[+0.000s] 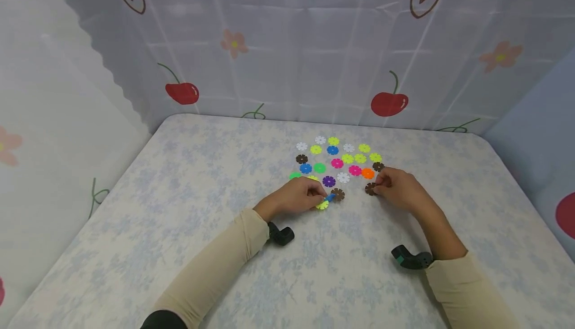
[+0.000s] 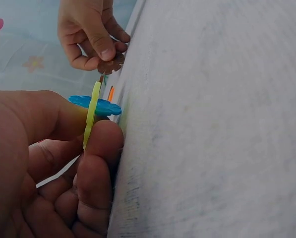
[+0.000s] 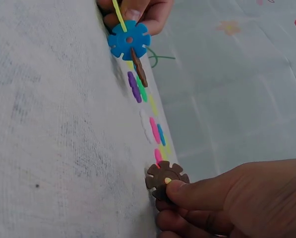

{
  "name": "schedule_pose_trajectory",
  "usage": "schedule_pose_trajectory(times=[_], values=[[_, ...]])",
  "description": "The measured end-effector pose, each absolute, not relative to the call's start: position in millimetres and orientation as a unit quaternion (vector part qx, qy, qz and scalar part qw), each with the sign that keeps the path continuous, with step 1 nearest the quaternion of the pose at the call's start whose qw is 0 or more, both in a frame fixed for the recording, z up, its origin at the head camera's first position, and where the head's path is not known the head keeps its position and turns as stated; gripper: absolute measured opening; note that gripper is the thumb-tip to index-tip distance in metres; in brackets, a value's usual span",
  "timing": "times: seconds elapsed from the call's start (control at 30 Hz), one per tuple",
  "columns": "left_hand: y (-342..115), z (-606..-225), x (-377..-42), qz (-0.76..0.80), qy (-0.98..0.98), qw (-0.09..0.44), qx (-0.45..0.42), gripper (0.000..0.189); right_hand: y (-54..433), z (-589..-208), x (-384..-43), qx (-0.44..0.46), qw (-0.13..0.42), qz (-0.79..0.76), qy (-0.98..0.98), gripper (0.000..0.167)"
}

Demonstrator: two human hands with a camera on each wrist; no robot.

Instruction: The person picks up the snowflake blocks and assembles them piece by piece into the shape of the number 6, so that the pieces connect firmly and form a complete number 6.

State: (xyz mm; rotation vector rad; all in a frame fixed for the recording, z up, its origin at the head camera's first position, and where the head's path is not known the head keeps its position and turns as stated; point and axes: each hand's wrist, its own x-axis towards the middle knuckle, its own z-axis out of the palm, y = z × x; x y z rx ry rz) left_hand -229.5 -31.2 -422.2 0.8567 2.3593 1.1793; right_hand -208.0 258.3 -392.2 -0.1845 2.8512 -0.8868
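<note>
My left hand (image 1: 296,196) pinches a small joined piece of notched plastic snowflake discs. In it a yellow disc (image 2: 91,116) and a brown disc (image 3: 140,69) are slotted into opposite sides of a blue disc (image 3: 129,40). To the right, my right hand (image 1: 401,190) pinches a separate brown disc (image 3: 166,179) between thumb and fingers, a short gap from the joined piece. Another brown disc (image 1: 378,166) lies just beyond the right hand's knuckles. My left fingers hide part of the yellow disc.
Loose discs in several colours lie flat beyond my hands, among them a purple disc (image 1: 329,181), an orange disc (image 1: 368,173) and a white disc (image 1: 343,177). The pale patterned table (image 1: 215,179) ends at a printed curtain (image 1: 287,69) behind.
</note>
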Motion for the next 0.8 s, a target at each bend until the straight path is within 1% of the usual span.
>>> schedule_pose_trajectory(times=[0.2,0.33,0.53,0.8], values=[[-31.1,-422.1,-229.3,0.420,0.837,0.185,0.298,0.014,240.7,-394.3,-204.6,-0.094,0.097,-0.312,0.940,0.011],[-30.8,-421.7,-231.0,0.420,0.836,0.185,0.300,0.014,232.7,-392.4,-201.6,-0.110,0.104,-0.314,0.937,0.004],[-31.7,-420.8,-230.5,0.421,0.835,0.191,0.298,0.015,225.6,-394.4,-199.5,-0.149,0.097,-0.324,0.929,0.005],[-31.4,-420.6,-232.0,0.402,0.834,0.189,0.326,0.020,221.1,-394.2,-197.1,-0.164,0.078,-0.315,0.932,0.006]])
